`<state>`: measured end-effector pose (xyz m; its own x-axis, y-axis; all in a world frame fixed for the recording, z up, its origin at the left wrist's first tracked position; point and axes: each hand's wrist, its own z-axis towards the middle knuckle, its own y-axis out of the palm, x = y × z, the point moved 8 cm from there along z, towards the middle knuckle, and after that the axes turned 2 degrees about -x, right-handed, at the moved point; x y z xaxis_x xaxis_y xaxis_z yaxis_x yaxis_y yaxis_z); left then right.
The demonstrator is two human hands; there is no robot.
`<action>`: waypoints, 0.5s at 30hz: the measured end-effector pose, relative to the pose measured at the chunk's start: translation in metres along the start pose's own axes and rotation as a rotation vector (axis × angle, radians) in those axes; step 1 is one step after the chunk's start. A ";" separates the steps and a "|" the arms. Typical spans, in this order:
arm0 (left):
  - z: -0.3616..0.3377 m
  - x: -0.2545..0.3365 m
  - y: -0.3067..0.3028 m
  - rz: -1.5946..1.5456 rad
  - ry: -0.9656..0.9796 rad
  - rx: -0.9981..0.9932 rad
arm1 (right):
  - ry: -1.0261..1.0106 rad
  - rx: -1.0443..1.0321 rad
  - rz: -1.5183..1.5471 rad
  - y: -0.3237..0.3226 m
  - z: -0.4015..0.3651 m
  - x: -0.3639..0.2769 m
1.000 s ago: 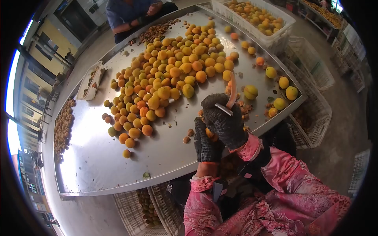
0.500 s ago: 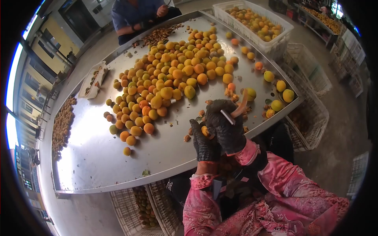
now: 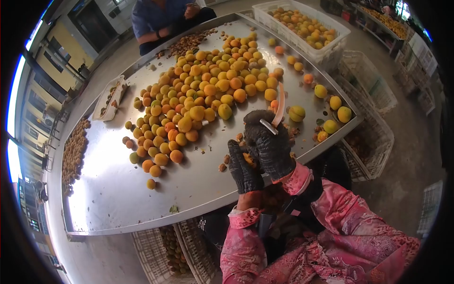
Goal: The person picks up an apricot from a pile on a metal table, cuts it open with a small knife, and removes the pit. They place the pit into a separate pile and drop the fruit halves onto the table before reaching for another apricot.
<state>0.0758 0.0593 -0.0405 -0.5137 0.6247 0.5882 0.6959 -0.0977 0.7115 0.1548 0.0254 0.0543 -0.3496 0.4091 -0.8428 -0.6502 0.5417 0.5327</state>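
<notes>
Both my hands wear black gloves and meet over the table's front edge. My left hand (image 3: 245, 168) is closed around an apricot (image 3: 249, 161), of which only an orange patch shows between the gloves. My right hand (image 3: 270, 146) grips a small knife (image 3: 280, 106), its thin curved blade pointing up and away and a pale metal part showing at the fist. The right fist presses close against the left hand at the fruit. Brown pits and torn fruit scraps (image 3: 223, 167) lie beside the hands. Beyond them spreads a big heap of whole apricots (image 3: 196, 112).
The metal table (image 3: 113, 189) has a raised rim. Pits are piled at its left edge (image 3: 75, 151), near a white tray (image 3: 113, 111). A crate of apricots (image 3: 326, 52) stands at the far right. More crates (image 3: 189, 241) sit below. Another person (image 3: 161, 23) is across the table.
My right hand has shifted slightly up and left, and the knife blade has swung from leaning right to nearly upright. The apricot stays in my left hand. The person opposite has moved their hand slightly.
</notes>
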 end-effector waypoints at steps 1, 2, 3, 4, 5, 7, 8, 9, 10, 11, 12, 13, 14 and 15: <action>0.002 0.006 0.000 -0.123 0.130 0.046 | -0.127 -0.006 -0.152 0.004 -0.006 -0.008; 0.005 0.005 -0.004 -0.124 0.131 0.047 | -0.253 -0.015 -0.304 0.007 -0.013 -0.016; 0.010 0.007 -0.004 -0.150 0.191 -0.031 | -0.268 -0.025 -0.374 0.004 -0.016 -0.008; 0.010 0.012 0.000 -0.174 0.250 -0.109 | -0.268 -0.026 -0.374 0.002 -0.017 -0.005; 0.011 0.009 0.001 -0.174 0.248 -0.109 | -0.571 -0.159 -0.622 0.019 -0.028 -0.021; 0.008 -0.007 0.025 -1.060 -0.006 -0.363 | -0.925 -0.293 -0.935 0.042 -0.051 -0.037; 0.009 -0.003 0.024 -1.061 -0.003 -0.368 | -0.930 -0.296 -0.933 0.044 -0.049 -0.042; 0.011 0.003 0.003 -0.544 0.132 -0.158 | -0.645 -0.203 -0.657 0.028 -0.031 -0.039; 0.008 0.017 -0.016 -0.023 0.253 0.055 | -0.357 -0.111 -0.382 0.013 -0.016 -0.029; 0.003 0.023 -0.019 -0.024 0.257 0.056 | -0.221 -0.144 -0.265 0.008 -0.009 -0.029; -0.005 0.026 -0.009 0.036 0.213 -0.046 | -0.223 -0.148 -0.266 0.007 -0.005 -0.043; -0.011 0.027 0.001 0.096 0.169 -0.147 | -0.042 -0.173 -0.256 0.007 -0.001 -0.042; -0.014 0.029 0.004 0.093 0.173 -0.146 | 0.139 -0.197 -0.246 0.006 0.000 -0.035; -0.017 0.033 0.006 0.115 0.207 -0.128 | 0.046 -0.285 -0.499 0.006 0.004 -0.028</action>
<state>0.0548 0.0668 -0.0099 -0.5357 0.4328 0.7251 0.6934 -0.2646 0.6702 0.1637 0.0198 0.0813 0.0214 0.1185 -0.9927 -0.8977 0.4394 0.0331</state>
